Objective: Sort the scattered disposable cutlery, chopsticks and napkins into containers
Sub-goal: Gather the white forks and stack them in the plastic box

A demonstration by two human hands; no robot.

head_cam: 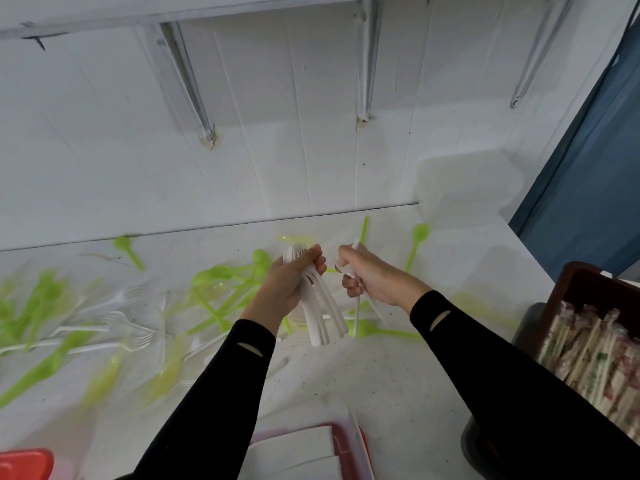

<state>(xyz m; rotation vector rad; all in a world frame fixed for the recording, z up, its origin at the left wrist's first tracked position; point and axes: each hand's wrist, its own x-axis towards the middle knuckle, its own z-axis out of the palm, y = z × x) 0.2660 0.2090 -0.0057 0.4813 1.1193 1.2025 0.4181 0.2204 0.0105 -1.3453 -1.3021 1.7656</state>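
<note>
A head-worn camera looks down over a white tabletop [363, 375] at two black-sleeved arms. The left hand [289, 282] has its grip closed around a bundle of white forks [320, 320]. Their tines sit up by the fingers and their handles fan toward the viewer, above the middle of the tabletop. The right hand [372, 277], just beside it, pinches a thin white utensil [356, 306]; blur makes it hard to tell whether this is one piece or more. The step in hand appears to be adding this piece to the bundle. It would go best slid in parallel to the handles, tines facing the same way, with the left grip loosening only slightly so nothing fans out and drops. Green spoons [214, 275] and loose forks [117, 322] lie scattered to the left and behind the hands, up to the wall [277, 150]. At the right edge a brown box [581, 282] holds wrapped chopsticks [588, 358]. At the near edge sit a red tray [362, 441] of white napkins [294, 452] and a red container [24, 462]. The barest tabletop lies between the hands and the near edge.
</note>
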